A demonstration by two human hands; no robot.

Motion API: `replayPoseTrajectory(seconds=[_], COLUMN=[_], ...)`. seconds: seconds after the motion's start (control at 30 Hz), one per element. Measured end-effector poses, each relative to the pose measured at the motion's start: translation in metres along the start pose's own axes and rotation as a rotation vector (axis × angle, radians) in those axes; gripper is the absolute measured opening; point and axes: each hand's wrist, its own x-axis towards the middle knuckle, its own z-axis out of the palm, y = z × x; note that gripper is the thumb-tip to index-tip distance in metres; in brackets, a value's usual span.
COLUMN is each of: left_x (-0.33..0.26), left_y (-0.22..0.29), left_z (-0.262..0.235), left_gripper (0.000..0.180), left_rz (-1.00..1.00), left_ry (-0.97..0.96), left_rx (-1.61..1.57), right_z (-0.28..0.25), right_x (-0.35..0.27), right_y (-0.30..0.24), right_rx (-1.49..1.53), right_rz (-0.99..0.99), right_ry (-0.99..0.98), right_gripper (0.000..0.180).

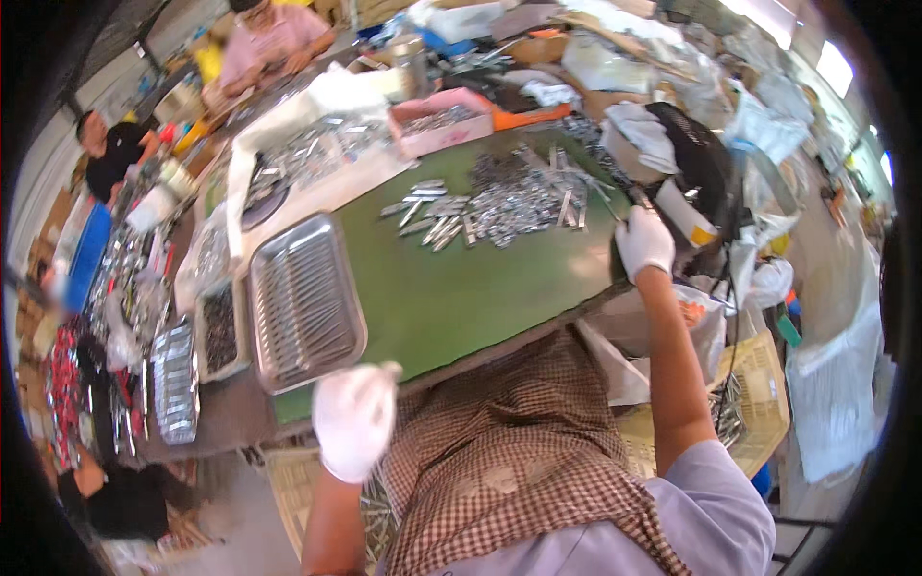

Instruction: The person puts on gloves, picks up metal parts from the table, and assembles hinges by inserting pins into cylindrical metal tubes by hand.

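My left hand (pixel 353 422), in a white glove, is above the table's near edge beside the metal tray. Its fingers look curled together; motion blur hides whether anything is in them. The metal tray (pixel 357 317) holds rows of long slim metal pieces. At the table's right edge my right hand (pixel 644 246), also white-gloved, is closed by a thin rod-like tool (pixel 605 200). What it grips is mostly hidden by the glove. Between the hands, farther back on the green mat (pixel 461 298), lie a heap of small shiny metal parts (pixel 519 211) and several flat metal strips (pixel 440 228).
Behind the mat stand a white box (pixel 240 192) of metal parts and a pink box (pixel 437 144). A bin of dark small parts (pixel 220 326) sits left of the tray. Yellow baskets (pixel 768 403) are below the table. Two people (pixel 274 43) sit across, far left.
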Motion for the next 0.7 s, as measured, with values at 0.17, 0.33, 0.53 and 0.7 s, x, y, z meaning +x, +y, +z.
replayPoseTrajectory(seconds=[0.17,0.33,0.53,0.7], left_x=[-0.023,-0.066,-0.118,-0.136], left_y=[0.037,0.04,0.026,0.022], left_z=[0.04,0.074,0.094,0.112], left_gripper=[0.024,0.02,0.02,0.019], left_rz=[0.165,0.047,-0.089,-0.218], left_ry=[-0.275,-0.482,-0.47,-0.428], left_rx=[-0.384,-0.424,-0.406,-0.35], right_z=[-0.007,-0.032,-0.017,0.007], right_x=[0.007,0.004,0.015,0.021], right_y=[-0.028,-0.066,-0.067,-0.051], right_rx=[0.244,0.176,0.162,0.222], right_rz=[-0.144,-0.003,0.043,0.048], right_ry=[0.244,-0.227,-0.322,0.026], right_gripper=[0.023,0.07,0.044,0.023])
